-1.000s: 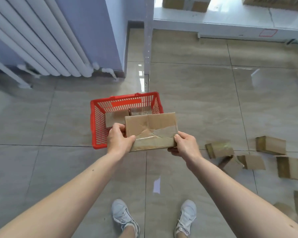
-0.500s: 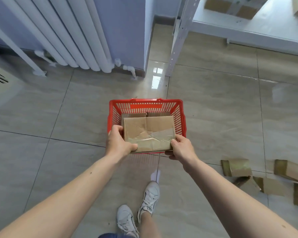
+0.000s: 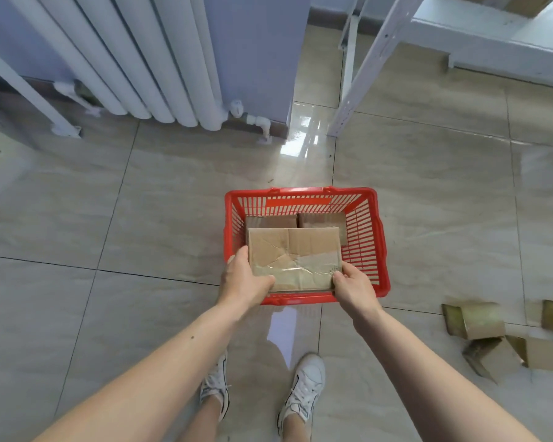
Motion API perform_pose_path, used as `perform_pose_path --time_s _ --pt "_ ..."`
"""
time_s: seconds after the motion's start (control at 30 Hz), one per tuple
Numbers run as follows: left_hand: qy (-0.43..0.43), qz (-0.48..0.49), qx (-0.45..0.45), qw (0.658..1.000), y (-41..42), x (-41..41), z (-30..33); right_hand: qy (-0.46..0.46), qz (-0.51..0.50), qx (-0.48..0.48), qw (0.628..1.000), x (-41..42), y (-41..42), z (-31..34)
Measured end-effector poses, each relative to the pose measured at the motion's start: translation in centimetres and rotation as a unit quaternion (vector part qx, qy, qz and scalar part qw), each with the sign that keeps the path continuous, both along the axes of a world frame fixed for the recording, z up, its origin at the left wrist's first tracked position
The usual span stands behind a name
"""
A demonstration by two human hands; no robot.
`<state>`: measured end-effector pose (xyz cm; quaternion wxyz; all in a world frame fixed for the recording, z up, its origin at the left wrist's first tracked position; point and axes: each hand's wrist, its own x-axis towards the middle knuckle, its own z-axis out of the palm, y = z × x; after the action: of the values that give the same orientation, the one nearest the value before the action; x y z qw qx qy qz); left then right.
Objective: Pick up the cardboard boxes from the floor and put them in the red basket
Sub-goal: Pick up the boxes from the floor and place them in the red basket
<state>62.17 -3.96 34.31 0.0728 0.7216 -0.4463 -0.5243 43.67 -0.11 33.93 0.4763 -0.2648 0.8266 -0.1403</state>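
- Both bare forearms reach fwd & down, converging.
- Left hand (image 3: 244,280): thumb on top, fingers curled under left edge of flat brown taped cardboard box (image 3: 293,254).
- Right hand (image 3: 353,287): grips box's near right corner, thumb on top.

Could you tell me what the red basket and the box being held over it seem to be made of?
Red basket: likely moulded plastic, glossy, with slotted lattice walls. Held box: brown matte cardboard, creased, with shiny clear tape across its near half; the left hand and right hand grip it.
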Motion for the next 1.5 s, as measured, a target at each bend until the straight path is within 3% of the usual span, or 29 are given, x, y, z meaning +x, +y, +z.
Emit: perform_pose_path --time_s 0.17,0.33,0.53,0.83,1.07,1.27,1.5 --pt "0.002 -0.038 0.015 0.999 -0.7 1.3 -4.9 0.003 -0.022 0.021 1.0 1.7 0.2 -4.6" --pt "-0.007 -0.061 0.047 0.997 -0.6 0.8 -10.5 0.025 0.025 0.04 0.999 1.9 0.0 -9.4" --pt "-0.063 -0.09 0.065 0.992 -0.4 0.2 -17.3 0.051 0.083 0.155 0.983 2.2 -0.5 -15.7" --pt "-0.114 -0.114 0.109 0.981 -0.4 0.0 -27.8 0.012 0.08 0.19 0.978 2.4 -2.6 -27.2" --pt "-0.121 -0.121 0.146 0.974 -1.1 -0.3 -32.7 -0.019 0.142 0.211 0.967 2.4 -4.7 -32.9" --pt "-0.124 -0.121 0.158 0.972 -1.0 -0.6 -32.2 -0.026 0.135 0.206 0.969 1.8 -4.5 -31.6" --pt "-0.111 -0.127 0.129 0.977 -0.9 -1.3 -22.3 0.022 0.072 0.111 0.991 0.4 -3.6 -20.5"
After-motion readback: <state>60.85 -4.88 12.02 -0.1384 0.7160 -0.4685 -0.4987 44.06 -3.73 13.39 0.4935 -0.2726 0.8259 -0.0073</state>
